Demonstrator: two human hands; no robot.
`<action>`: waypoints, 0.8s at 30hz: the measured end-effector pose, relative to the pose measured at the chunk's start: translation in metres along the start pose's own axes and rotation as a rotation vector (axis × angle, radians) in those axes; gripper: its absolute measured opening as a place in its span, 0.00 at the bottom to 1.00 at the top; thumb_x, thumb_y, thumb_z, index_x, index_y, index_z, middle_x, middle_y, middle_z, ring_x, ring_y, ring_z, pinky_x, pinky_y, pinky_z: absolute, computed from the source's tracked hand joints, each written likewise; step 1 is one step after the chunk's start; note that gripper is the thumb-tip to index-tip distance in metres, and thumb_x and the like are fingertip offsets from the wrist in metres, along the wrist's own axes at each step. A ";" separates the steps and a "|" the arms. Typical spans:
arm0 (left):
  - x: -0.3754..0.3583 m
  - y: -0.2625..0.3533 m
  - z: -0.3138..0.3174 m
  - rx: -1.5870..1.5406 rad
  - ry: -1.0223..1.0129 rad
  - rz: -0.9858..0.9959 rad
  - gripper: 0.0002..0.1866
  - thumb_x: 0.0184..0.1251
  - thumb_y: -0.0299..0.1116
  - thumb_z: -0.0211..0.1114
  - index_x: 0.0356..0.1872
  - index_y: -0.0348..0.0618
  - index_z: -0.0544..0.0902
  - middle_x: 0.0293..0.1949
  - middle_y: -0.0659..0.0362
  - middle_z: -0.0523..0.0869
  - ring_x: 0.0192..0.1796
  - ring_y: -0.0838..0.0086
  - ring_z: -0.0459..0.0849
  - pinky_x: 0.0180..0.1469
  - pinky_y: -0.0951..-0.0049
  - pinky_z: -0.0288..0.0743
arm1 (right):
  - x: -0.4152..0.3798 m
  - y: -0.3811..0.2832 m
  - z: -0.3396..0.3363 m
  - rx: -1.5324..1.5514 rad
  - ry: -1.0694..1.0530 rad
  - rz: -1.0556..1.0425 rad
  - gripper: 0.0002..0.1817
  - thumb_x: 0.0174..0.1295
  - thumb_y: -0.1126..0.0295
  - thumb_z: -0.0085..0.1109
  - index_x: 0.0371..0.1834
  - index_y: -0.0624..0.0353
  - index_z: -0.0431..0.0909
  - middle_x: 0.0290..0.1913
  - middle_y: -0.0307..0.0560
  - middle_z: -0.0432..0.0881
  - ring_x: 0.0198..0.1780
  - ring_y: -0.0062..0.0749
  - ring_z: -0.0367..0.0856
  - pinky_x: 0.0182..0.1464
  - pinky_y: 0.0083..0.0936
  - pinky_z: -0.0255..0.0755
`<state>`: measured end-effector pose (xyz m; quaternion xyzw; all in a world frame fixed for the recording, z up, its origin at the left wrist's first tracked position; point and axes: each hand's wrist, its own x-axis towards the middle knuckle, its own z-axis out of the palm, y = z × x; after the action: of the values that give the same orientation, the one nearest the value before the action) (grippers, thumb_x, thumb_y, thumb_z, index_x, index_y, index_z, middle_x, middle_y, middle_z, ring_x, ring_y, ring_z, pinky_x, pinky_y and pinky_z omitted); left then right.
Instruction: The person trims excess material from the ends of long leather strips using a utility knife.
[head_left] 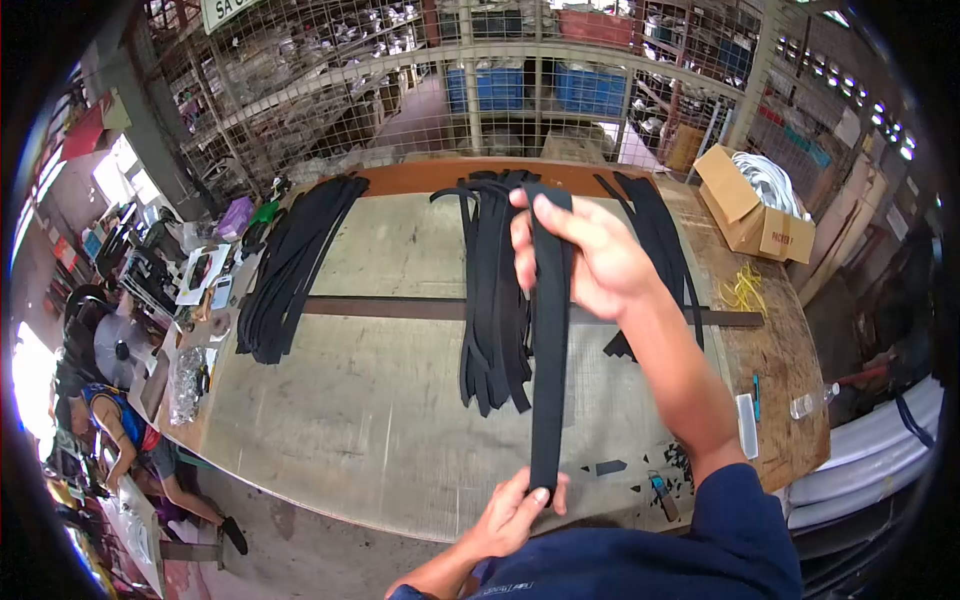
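A long black strip (550, 330), fabric-like, stretches between my two hands over the worktable (340, 420). My right hand (590, 245) grips its far end, thumb on top and fingers curled round the edge. Near the table's front edge my left hand (515, 515) pinches the near end under the thumb. Just left of the held strip lies a bundle of similar black strips (490, 300). Another bundle (300, 260) is at the left and a third (655, 240) at the right, partly hidden by my right arm. Small black offcuts (611, 467) lie near a cutter (663, 497).
A dark bar (390, 309) crosses the table beneath the bundles. At the right are an open cardboard box (745, 215), yellow string (742, 290), a blue pen (756, 397) and a clear bottle (812, 402). A wire-mesh cage (420, 50) stands behind. A person (130, 430) sits at far left.
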<state>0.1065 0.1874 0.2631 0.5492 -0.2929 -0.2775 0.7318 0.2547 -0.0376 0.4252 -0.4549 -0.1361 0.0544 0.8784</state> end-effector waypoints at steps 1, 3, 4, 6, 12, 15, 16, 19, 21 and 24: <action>0.012 0.005 -0.006 0.016 0.061 -0.014 0.17 0.81 0.38 0.46 0.55 0.34 0.73 0.32 0.55 0.81 0.37 0.71 0.80 0.45 0.67 0.75 | 0.023 -0.001 -0.015 0.013 0.032 0.013 0.12 0.75 0.65 0.53 0.52 0.62 0.74 0.39 0.49 0.84 0.37 0.39 0.87 0.41 0.38 0.84; 0.047 0.020 -0.019 0.047 0.182 -0.046 0.17 0.82 0.38 0.45 0.56 0.33 0.73 0.30 0.57 0.81 0.35 0.73 0.81 0.43 0.69 0.74 | 0.072 -0.004 -0.055 0.027 0.043 0.064 0.12 0.75 0.64 0.53 0.49 0.62 0.77 0.39 0.50 0.85 0.40 0.39 0.87 0.46 0.36 0.84; 0.068 0.024 -0.029 0.038 0.210 -0.025 0.18 0.82 0.38 0.45 0.57 0.32 0.73 0.28 0.57 0.81 0.33 0.74 0.80 0.42 0.71 0.74 | 0.100 -0.007 -0.075 0.015 0.066 0.085 0.12 0.75 0.64 0.52 0.48 0.62 0.77 0.40 0.49 0.85 0.41 0.39 0.87 0.47 0.35 0.84; 0.112 0.024 -0.051 0.024 0.246 0.035 0.18 0.82 0.38 0.45 0.57 0.31 0.72 0.27 0.58 0.80 0.30 0.75 0.79 0.40 0.73 0.74 | 0.155 -0.018 -0.113 -0.028 0.120 0.107 0.12 0.75 0.65 0.51 0.48 0.62 0.77 0.40 0.49 0.85 0.42 0.37 0.86 0.48 0.33 0.84; 0.207 0.023 -0.106 -0.024 0.286 0.130 0.16 0.82 0.35 0.48 0.56 0.33 0.74 0.32 0.58 0.82 0.31 0.78 0.79 0.38 0.76 0.75 | 0.270 -0.060 -0.154 -0.190 0.171 -0.103 0.12 0.74 0.67 0.52 0.51 0.63 0.77 0.42 0.49 0.84 0.42 0.35 0.85 0.49 0.31 0.84; 0.224 0.006 -0.125 -0.040 0.337 0.109 0.15 0.82 0.37 0.49 0.54 0.35 0.76 0.32 0.57 0.82 0.31 0.77 0.80 0.38 0.76 0.74 | 0.292 -0.056 -0.174 -0.207 0.052 -0.141 0.13 0.73 0.66 0.53 0.53 0.62 0.76 0.45 0.51 0.85 0.44 0.37 0.86 0.51 0.34 0.83; 0.226 -0.008 -0.131 -0.059 0.354 0.094 0.15 0.82 0.37 0.49 0.54 0.35 0.76 0.32 0.57 0.82 0.31 0.76 0.80 0.38 0.76 0.74 | 0.297 -0.047 -0.183 -0.194 0.042 -0.135 0.12 0.73 0.66 0.54 0.54 0.61 0.76 0.45 0.52 0.85 0.45 0.39 0.86 0.51 0.35 0.83; 0.222 -0.053 -0.137 -0.095 0.444 -0.014 0.15 0.81 0.38 0.51 0.51 0.35 0.77 0.31 0.58 0.82 0.30 0.77 0.79 0.37 0.77 0.73 | 0.303 0.007 -0.237 -0.057 0.060 -0.003 0.13 0.74 0.64 0.53 0.52 0.61 0.77 0.44 0.52 0.85 0.44 0.39 0.86 0.48 0.39 0.84; 0.213 -0.092 -0.140 -0.082 0.501 -0.086 0.15 0.81 0.38 0.51 0.50 0.35 0.77 0.30 0.58 0.82 0.29 0.77 0.78 0.35 0.77 0.72 | 0.287 0.066 -0.281 0.097 0.069 0.163 0.16 0.72 0.59 0.57 0.51 0.62 0.77 0.44 0.54 0.85 0.44 0.40 0.86 0.46 0.38 0.84; 0.191 -0.147 -0.148 -0.118 0.584 -0.307 0.14 0.81 0.38 0.51 0.48 0.37 0.78 0.26 0.60 0.81 0.25 0.79 0.76 0.31 0.78 0.68 | 0.236 0.164 -0.334 -0.764 0.598 0.468 0.23 0.67 0.51 0.63 0.37 0.66 0.82 0.41 0.57 0.85 0.42 0.42 0.85 0.46 0.41 0.78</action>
<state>0.3316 0.1073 0.1118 0.5998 0.0320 -0.2318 0.7651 0.5812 -0.1522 0.1528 -0.7559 0.2148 0.0636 0.6151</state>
